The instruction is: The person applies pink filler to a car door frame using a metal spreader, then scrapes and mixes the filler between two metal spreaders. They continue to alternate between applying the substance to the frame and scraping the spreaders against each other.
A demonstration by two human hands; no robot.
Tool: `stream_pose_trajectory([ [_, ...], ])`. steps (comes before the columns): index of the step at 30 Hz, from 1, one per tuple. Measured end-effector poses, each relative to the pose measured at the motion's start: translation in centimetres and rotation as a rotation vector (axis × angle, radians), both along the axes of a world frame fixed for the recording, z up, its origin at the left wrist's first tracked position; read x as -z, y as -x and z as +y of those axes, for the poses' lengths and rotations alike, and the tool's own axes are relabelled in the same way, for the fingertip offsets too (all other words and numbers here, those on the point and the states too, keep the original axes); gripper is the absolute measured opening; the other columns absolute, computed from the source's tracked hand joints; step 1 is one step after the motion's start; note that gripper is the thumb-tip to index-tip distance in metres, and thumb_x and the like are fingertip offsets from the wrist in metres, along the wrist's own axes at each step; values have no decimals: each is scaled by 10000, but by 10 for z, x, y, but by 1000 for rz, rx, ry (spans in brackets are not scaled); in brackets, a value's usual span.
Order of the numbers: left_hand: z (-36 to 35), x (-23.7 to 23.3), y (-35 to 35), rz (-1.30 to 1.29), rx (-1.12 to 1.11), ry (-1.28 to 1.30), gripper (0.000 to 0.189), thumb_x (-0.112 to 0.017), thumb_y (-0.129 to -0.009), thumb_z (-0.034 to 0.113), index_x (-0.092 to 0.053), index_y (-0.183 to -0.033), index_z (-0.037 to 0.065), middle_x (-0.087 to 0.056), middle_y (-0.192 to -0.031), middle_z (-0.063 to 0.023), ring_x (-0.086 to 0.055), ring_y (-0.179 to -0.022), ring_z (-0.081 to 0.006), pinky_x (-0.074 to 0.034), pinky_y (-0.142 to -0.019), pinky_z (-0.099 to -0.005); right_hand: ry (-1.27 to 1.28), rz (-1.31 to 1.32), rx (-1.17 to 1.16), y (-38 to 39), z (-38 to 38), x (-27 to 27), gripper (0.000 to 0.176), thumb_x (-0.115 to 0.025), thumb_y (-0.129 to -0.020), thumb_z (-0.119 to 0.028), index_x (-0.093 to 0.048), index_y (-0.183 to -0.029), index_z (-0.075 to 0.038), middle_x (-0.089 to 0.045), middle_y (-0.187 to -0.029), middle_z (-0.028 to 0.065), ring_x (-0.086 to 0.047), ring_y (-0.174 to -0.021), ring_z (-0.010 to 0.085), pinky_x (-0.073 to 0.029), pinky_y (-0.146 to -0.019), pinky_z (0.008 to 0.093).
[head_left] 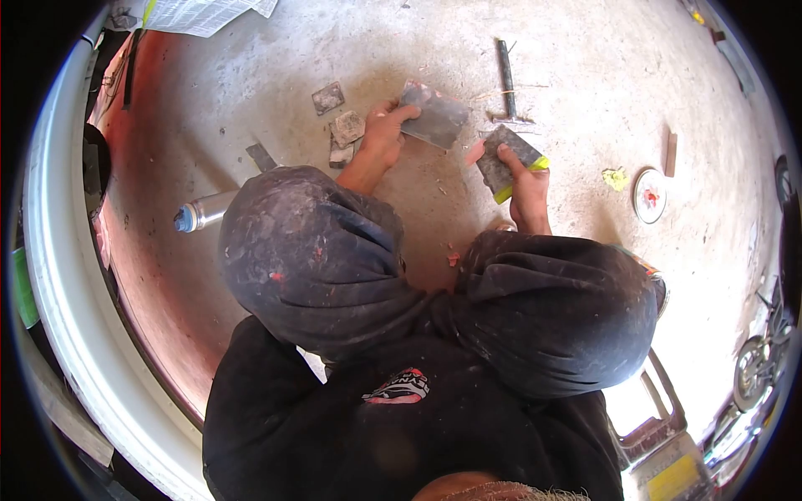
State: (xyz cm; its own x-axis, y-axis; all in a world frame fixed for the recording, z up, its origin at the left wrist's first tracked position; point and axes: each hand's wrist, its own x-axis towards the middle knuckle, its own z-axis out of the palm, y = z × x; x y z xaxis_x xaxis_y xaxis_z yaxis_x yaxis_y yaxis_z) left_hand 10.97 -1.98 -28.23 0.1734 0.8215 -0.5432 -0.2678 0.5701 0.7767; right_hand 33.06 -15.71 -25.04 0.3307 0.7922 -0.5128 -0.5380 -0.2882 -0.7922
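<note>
Nearest are the person's 2 knees [434, 309] in dusty dark trousers. Just beyond them, the right hand [528, 190] grips a grey pad [504, 161] with a yellow edge, thumb across its top, held just above the concrete floor [585, 75]. The left hand [383, 132] pinches one corner of a flat grey sheet [436, 117] between closed fingers. Small grey scraps [345, 131] lie just beside that hand, a spray can [200, 212] further left. Beyond lie a dark rod [506, 68] and newspaper [200, 12].
</note>
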Motion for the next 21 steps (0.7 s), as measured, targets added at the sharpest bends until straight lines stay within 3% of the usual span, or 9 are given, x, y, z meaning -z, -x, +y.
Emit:
stream_pose_trajectory([
  [2,-8,-18,-4,10,155,45,308,-634,-923,21,-629,-1223,-50,-691,-1134,-127,-685,-977,-226,-572,-891,-357,-20,-10,4,1,0,-1,280,-758,-892,-16,-693,-1165,-5,-742,-1075,88,-708,-955,178,-576,-851,328],
  [8,-19,-8,-13,-239,372,124,433,-521,-941,47,-559,-1362,-44,-661,-1252,-136,-680,-1088,-239,-536,-1010,-380,-38,-39,-5,0,4,8,302,-777,-879,-24,-696,-1169,0,-741,-1074,85,-699,-963,179,-569,-864,328],
  [11,-28,-16,-19,-466,390,110,473,-510,-942,52,-525,-1408,-25,-637,-1305,-137,-665,-1145,-239,-507,-1062,-397,-46,-66,-10,-4,6,6,300,-785,-873,-29,-700,-1158,7,-742,-1068,89,-698,-957,178,-567,-861,333],
  [17,-28,-37,-21,-253,876,-177,527,-573,-988,217,-479,-1455,-8,-613,-1333,-128,-626,-1206,-215,-501,-1067,-387,-17,-78,-148,-8,9,4,356,-779,-876,-9,-671,-1214,13,-734,-1097,96,-698,-982,194,-565,-906,341],
  [20,-36,-34,-19,-364,590,76,590,-623,-1008,361,-489,-1445,-12,-618,-1328,-129,-625,-1205,-218,-505,-1052,-374,-68,-61,-152,-5,8,6,346,-794,-866,-24,-682,-1190,18,-738,-1072,99,-700,-960,193,-568,-891,339],
  [21,-37,-34,-18,-395,586,61,633,-612,-1007,428,-493,-1442,-16,-618,-1333,-130,-625,-1204,-222,-507,-1049,-380,-86,-55,-142,-5,9,4,340,-809,-857,-41,-693,-1170,25,-743,-1055,106,-704,-941,194,-572,-874,337],
])
